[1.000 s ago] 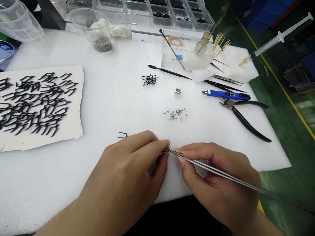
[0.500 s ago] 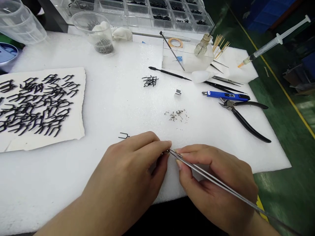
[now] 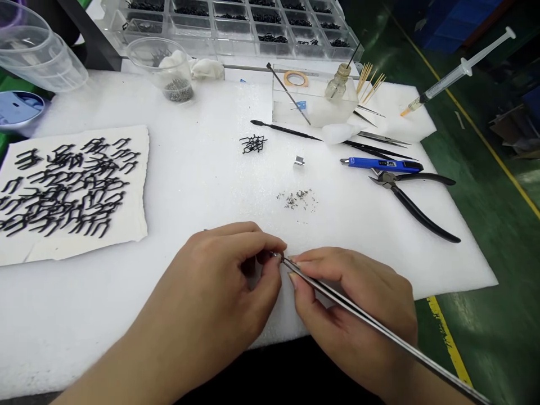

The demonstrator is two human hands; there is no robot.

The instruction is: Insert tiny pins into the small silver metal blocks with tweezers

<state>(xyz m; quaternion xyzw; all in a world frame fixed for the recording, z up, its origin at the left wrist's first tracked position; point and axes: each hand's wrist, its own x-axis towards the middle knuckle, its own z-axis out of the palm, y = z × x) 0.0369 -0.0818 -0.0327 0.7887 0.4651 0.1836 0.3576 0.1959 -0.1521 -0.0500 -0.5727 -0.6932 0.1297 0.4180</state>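
Note:
Over the near part of the white foam sheet (image 3: 194,185), my left hand (image 3: 215,281) pinches a tiny dark part between thumb and forefinger; most of it is hidden by the fingers. My right hand (image 3: 354,304) is closed around a pair of long metal tweezers (image 3: 358,306), whose tips meet the left fingertips at the small part. Beyond the hands lies a scatter of tiny metal bits (image 3: 297,199). A small shiny metal block (image 3: 299,161) sits behind them, and a small pile of black forked pieces (image 3: 253,144) is further left.
Rows of black forked pieces cover a white paper (image 3: 126,236) on the left. At right lie a blue knife (image 3: 383,164), side cutters (image 3: 415,197) and a syringe (image 3: 459,73). A glass bottle (image 3: 337,83), a clear cup (image 3: 179,84) and a compartment box (image 3: 236,45) stand behind.
The view has shifted slightly, moving most of the scene. The tweezers' arms look closer together, and my left thumb has moved up nearer the forefinger. The forked piece by my left hand is now mostly covered.

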